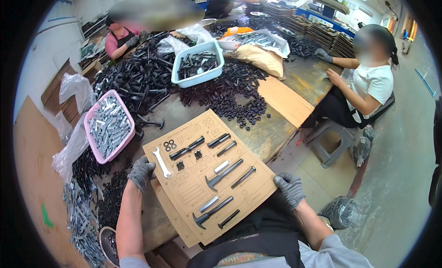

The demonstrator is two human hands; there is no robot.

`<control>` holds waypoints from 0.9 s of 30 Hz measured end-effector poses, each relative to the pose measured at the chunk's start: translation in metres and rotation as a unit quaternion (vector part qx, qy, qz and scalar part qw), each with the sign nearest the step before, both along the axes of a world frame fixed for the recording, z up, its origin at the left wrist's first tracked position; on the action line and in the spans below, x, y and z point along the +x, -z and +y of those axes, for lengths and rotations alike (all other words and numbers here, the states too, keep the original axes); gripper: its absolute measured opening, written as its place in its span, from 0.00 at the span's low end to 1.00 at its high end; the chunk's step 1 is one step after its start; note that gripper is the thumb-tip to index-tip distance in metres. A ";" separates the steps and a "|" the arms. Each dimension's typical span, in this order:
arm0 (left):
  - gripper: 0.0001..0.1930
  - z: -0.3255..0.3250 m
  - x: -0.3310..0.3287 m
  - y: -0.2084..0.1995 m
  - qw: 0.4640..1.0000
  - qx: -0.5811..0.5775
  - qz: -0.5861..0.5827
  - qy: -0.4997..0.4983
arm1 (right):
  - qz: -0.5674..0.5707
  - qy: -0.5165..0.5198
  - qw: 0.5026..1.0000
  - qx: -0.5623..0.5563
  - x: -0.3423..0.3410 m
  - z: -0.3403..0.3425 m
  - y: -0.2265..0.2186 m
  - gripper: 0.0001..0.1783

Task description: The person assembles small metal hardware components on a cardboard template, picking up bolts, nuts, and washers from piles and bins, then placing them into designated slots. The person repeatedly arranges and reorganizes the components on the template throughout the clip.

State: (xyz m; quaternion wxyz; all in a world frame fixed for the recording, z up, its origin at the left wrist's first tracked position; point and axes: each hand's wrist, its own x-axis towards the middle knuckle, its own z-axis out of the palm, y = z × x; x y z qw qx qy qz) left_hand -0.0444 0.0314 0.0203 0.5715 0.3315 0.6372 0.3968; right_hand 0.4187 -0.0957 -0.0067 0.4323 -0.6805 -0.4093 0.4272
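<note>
My left hand (142, 174), in a grey knit glove, grips the left edge of a brown cardboard sheet (260, 199). My right hand (290, 189), gloved the same way, is closed on its right edge. A second sheet (171, 220) shows beneath it. On the printed top sheet lie a silver open-end wrench (161, 162), black rings (170, 144), black rods (187, 148), small black pieces (180, 165), silver tubes (221, 166), black T-headed bolts (224, 174) and plain black bolts (243, 176). The sheet tilts over the table's near edge.
On the table (159, 112) stand a pink basket (95, 147) of silver tubes and a pale blue bin (198, 82) of black bolts. Black hardware (138, 70) is heaped around them. Co-workers sit at the far left and right (375, 86), near a grey stool (329, 136).
</note>
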 end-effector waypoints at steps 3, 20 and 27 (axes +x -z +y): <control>0.13 0.025 0.029 -0.008 1.000 0.020 -0.009 0.023 | 0.023 0.029 0.999 0.014 0.028 0.017 -0.008 0.11; 0.13 0.213 0.363 0.023 0.993 0.041 -0.093 0.055 | -0.069 0.150 0.976 0.140 0.354 0.163 -0.015 0.08; 0.12 0.252 0.450 0.050 0.995 0.038 -0.069 0.066 | -0.047 0.143 0.983 0.104 0.442 0.209 0.007 0.08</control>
